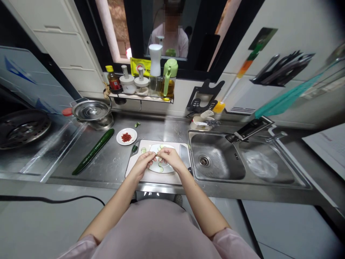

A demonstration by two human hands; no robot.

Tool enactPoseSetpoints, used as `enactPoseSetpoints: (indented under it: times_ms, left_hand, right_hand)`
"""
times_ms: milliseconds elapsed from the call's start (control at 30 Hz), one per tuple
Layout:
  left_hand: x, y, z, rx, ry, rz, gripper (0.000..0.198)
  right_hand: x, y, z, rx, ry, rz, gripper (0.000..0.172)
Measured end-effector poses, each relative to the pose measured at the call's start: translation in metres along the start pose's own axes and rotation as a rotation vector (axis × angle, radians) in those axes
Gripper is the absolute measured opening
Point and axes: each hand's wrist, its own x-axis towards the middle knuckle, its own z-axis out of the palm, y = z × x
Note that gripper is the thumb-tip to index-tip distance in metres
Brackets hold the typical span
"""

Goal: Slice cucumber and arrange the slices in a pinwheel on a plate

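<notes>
My left hand (145, 162) and my right hand (169, 157) meet over a white plate (167, 169), thumbs and fingertips pinched together. What lies between the fingertips is too small to make out. Thin cucumber slices (161, 167) rest on the plate, which sits on a light cutting board (147, 177). Another slice (143, 150) and a dark green cucumber end (134, 148) lie at the board's left. A knife (184, 155) lies along its right side. Left of the board are a small white dish (126, 142) of chopped red pieces and a whole cucumber (93, 151).
The steel sink (219, 154) with its black faucet (242, 131) is right of the board. A lidded steel pot (101, 120) stands back left. A rack (151, 98) of bottles and jars hangs behind. A knife holder (246, 97) is on the wall.
</notes>
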Motion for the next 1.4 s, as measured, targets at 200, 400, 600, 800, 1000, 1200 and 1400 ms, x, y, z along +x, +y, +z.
enactPoseSetpoints:
  times_ms: [200, 400, 600, 800, 1000, 1200, 1400]
  left_hand:
    - [0.002, 0.000, -0.002, 0.061, 0.031, 0.041, 0.037]
    - [0.001, 0.007, 0.001, 0.142, 0.074, 0.120, 0.036]
    - [0.003, 0.005, 0.002, 0.133, 0.101, 0.148, 0.036]
    - [0.012, -0.009, -0.001, 0.123, 0.128, 0.189, 0.035]
    - [0.020, -0.023, -0.004, 0.216, 0.148, 0.239, 0.031]
    - [0.028, -0.043, -0.008, 0.551, 0.211, 0.221, 0.025]
    - [0.031, -0.059, -0.005, 0.927, 0.188, 0.137, 0.013]
  right_hand:
    - [0.002, 0.003, 0.000, -0.015, -0.010, 0.018, 0.017]
    - [0.006, 0.006, 0.001, -0.018, 0.001, 0.031, 0.016]
    - [0.008, 0.008, 0.000, -0.020, -0.011, 0.053, 0.012]
    - [0.008, 0.015, -0.007, 0.008, -0.058, 0.119, 0.022]
    - [0.012, 0.032, -0.018, 0.017, -0.052, 0.053, 0.024]
    - [0.016, 0.055, -0.024, -0.333, 0.062, -0.061, 0.007]
    - [0.013, 0.071, -0.023, -0.731, 0.107, -0.039, 0.007]
